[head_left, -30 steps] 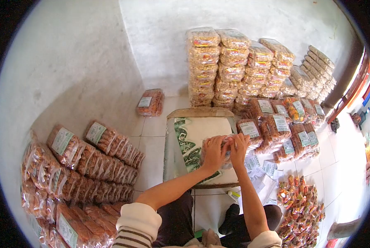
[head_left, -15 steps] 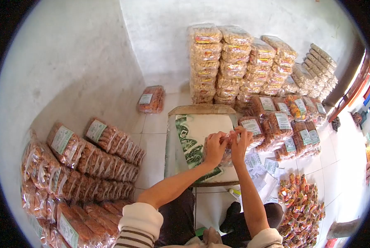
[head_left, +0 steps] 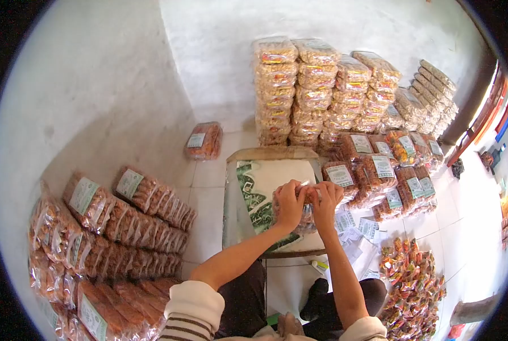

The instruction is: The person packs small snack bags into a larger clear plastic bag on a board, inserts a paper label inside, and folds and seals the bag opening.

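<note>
On a low table (head_left: 244, 227) with a green-and-white patterned top, a clear plastic snack bag (head_left: 306, 223) lies under both hands. My left hand (head_left: 291, 204) grips the bag's left upper part with bent fingers. Close beside it, my right hand (head_left: 324, 203) pinches the bag's top right, thumb and fingers together. The two hands nearly meet at the bag's upper edge, and they hide most of the bag.
Tall stacks of pale snack packs (head_left: 277, 85) stand by the wall. Labelled brown packs (head_left: 382, 170) lie right, rows of brown packs (head_left: 123, 227) left, one pack (head_left: 204, 141) behind. Loose labels (head_left: 369, 228) and small colourful packets (head_left: 413, 278) are on the floor.
The fingers of both hands have shifted along the bag's upper edge, from a raised pinch to a lower grip on the plastic. The view has tilted slightly.
</note>
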`<state>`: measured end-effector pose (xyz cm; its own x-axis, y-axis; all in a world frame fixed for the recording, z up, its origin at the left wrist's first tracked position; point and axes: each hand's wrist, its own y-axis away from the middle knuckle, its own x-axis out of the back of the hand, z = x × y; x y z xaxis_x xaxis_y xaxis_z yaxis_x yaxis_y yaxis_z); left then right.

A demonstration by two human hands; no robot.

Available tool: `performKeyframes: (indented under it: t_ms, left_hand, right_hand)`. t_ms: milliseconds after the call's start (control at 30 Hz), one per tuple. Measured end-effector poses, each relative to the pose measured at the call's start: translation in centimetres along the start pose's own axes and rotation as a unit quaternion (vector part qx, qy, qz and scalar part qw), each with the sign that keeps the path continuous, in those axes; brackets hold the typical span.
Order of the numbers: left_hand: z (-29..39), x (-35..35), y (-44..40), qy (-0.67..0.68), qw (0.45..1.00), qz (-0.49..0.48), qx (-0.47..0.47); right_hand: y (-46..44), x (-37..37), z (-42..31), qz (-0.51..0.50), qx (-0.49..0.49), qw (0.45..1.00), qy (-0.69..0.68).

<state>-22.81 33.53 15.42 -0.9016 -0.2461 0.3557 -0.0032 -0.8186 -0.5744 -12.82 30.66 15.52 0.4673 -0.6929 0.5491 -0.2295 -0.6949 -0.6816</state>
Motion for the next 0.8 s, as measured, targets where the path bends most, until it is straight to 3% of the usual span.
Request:
performKeyframes:
  t_ms: [333, 433, 533, 600, 700, 800]
  left_hand:
    - [-0.4, -0.4, -0.1, 0.023, 0.999, -0.019, 0.024]
    - [-1.1, -0.4, -0.5, 0.050, 0.994, -0.064, 0.073]
    - [-0.8, 0.1, -0.7, 0.025, 0.997, -0.036, 0.058]
    - [-0.5, 0.4, -0.7, 0.024, 0.998, -0.051, -0.001]
    - [-0.3, 0.5, -0.9, 0.010, 1.000, -0.020, -0.010]
    - [-0.4, 0.7, -1.2, 0.004, 1.000, -0.011, -0.009]
  right_hand:
    - [0.2, -1.2, 0.3, 0.050, -0.076, 0.992, -0.087]
    - [-0.5, -0.5, -0.2, 0.021, -0.060, 0.995, -0.081]
    - [-1.6, 0.3, -1.0, -0.023, -0.045, 0.998, -0.044]
    - [-2.3, 0.1, -0.3, -0.086, 0.009, 0.994, -0.063]
    - [-3.2, -0.5, -0.5, -0.118, -0.004, 0.990, -0.077]
    - [-3.6, -0.7, -1.8, -0.060, 0.041, 0.996, -0.047]
